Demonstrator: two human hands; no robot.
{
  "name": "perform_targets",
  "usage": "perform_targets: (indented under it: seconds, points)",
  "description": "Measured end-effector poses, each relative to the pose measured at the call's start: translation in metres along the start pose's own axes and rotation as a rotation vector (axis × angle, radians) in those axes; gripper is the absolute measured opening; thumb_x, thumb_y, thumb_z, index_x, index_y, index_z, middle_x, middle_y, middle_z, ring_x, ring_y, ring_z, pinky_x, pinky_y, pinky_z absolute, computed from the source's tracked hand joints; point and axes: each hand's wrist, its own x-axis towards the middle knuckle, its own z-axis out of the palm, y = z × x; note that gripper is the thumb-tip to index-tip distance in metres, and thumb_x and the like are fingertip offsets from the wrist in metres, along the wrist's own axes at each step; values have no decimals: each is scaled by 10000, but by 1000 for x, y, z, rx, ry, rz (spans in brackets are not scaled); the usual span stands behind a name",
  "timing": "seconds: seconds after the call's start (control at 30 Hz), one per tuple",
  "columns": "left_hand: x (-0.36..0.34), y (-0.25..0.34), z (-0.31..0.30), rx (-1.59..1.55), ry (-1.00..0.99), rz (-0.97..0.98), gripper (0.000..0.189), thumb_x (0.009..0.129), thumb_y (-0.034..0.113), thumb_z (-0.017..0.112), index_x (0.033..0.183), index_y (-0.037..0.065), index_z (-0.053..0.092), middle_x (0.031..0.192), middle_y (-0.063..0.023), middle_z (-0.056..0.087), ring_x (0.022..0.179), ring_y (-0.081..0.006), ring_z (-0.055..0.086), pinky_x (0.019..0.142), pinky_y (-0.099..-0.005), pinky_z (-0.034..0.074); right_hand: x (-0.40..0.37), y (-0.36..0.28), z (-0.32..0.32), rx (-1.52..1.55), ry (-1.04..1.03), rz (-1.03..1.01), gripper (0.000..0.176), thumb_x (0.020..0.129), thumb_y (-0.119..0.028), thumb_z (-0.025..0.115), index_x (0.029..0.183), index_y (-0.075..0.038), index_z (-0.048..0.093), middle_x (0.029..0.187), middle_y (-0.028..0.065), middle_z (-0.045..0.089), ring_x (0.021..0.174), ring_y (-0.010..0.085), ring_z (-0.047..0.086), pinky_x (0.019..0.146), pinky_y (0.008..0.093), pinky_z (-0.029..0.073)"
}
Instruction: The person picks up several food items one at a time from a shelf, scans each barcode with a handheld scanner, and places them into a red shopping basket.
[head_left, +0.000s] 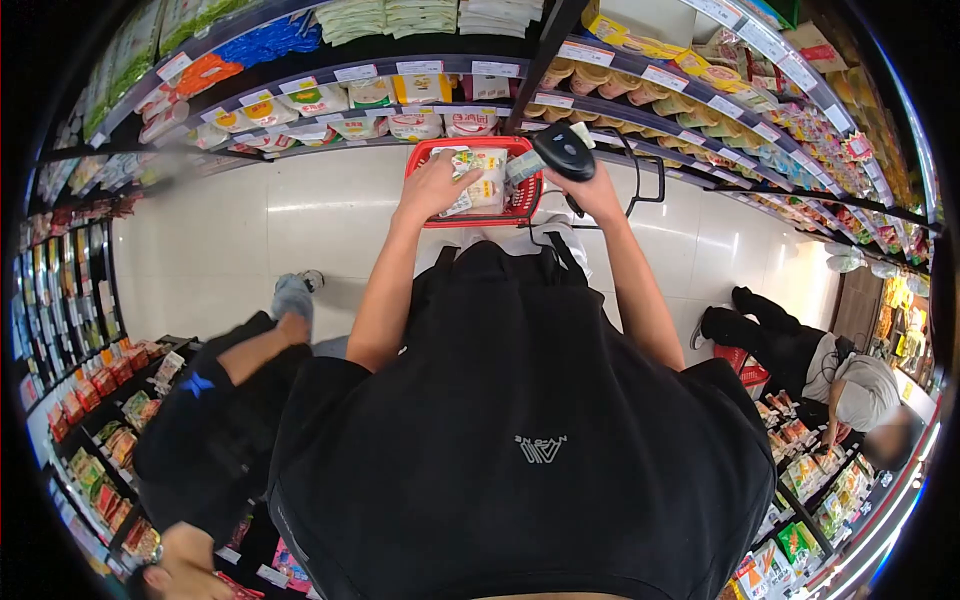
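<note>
A red shopping basket [420, 153] holds white packages [488, 185] with yellow and green print. My left hand [437, 187] reaches over the basket's left side and rests on the packages, its fingers spread. Over the basket's right edge, my right hand [592, 188] is closed around a black handheld scanner [565, 152], whose head points to the upper left. A pale printed packet [524, 166] lies by the scanner, inside the basket. The palm side of my right hand is hidden.
Stocked shelves [356, 74] run across the front and curve down the right. A person in black [215, 420] is close at my left. Another person in a grey top [866, 392] is at the far right, beside a second red basket [752, 374].
</note>
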Motion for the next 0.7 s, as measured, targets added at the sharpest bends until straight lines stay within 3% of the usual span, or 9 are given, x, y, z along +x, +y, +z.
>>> perform_targets:
  seconds: [0.03,0.07,0.17,0.37,0.43,0.6,0.67,0.7]
  points:
    - [0,-3,-2,-91,-80,-66,585,865,475,570,1184,-15,554,995,-187,659,960,-303,637,792,-384,486,6,9,1,-123,-32,144,360,752,-305,746,966,-22,688,836,84,700,726,180,654,698,335,509]
    - [0,-5,-3,-89,-88,-60,585,865,475,570,1184,-15,554,995,-187,659,960,-303,637,792,-384,486,11,21,6,-120,-25,151,360,752,-305,746,966,-22,688,836,84,700,726,180,654,698,335,509]
    - [-1,-2,-9,-195,-211,-46,611,857,511,552,1214,15,541,1049,-160,654,1009,-305,612,830,-409,477,37,97,23,-316,78,271,516,680,-510,738,888,-39,699,798,188,681,828,325,675,731,395,518]
    - [-14,7,-23,-182,-194,-100,563,868,474,553,1212,28,550,953,-127,682,932,-286,641,801,-389,481,61,163,33,-294,77,396,563,656,-560,735,887,-47,704,815,188,686,826,318,677,735,396,519]
    - [-14,12,-28,-189,-209,-118,544,871,419,583,1197,-15,549,971,-190,663,907,-285,651,783,-353,494,66,176,31,-218,40,481,557,647,-550,744,884,-47,709,843,184,690,854,306,675,760,396,515]
    - [2,24,-27,-215,-251,-84,492,871,346,606,1190,-23,543,941,-165,668,832,-248,650,735,-337,500,52,187,7,-259,96,468,573,640,-542,753,898,-32,702,870,196,686,877,316,667,769,401,508]
    - [17,36,-26,-271,-282,-60,467,872,311,616,1186,-25,541,928,-156,669,802,-230,646,716,-330,500,41,197,-10,-296,217,397,537,670,-549,735,784,-26,688,676,136,653,651,263,651,647,382,504]
    - [24,41,-21,-274,-249,-1,444,870,279,622,1182,-25,541,913,-146,667,781,-212,639,701,-322,498,35,200,-20,-328,232,409,543,672,-547,729,789,-19,686,691,152,657,696,291,654,672,396,500]
